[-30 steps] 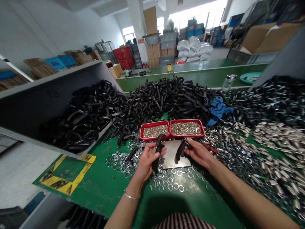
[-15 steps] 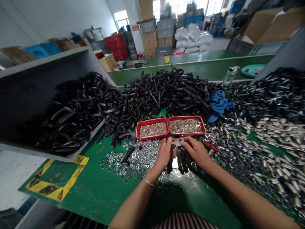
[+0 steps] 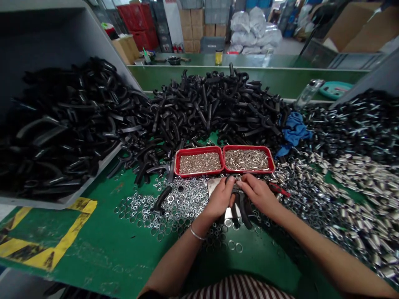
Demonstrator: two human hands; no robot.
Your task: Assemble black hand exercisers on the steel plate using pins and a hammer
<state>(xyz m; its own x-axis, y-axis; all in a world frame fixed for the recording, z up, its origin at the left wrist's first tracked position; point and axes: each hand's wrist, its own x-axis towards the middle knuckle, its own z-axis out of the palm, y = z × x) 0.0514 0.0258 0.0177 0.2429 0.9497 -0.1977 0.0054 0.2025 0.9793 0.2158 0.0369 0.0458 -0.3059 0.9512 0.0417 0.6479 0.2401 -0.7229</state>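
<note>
The left hand [image 3: 220, 198] and right hand [image 3: 258, 193] shut their fingers on a black curved piece [image 3: 245, 209] above a steel plate [image 3: 214, 187].

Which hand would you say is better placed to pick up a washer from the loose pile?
Probably the left hand: the loose metal washers lie directly beside it, while the right hand sits farther away. Both hands are at the black curved part, though.
</note>
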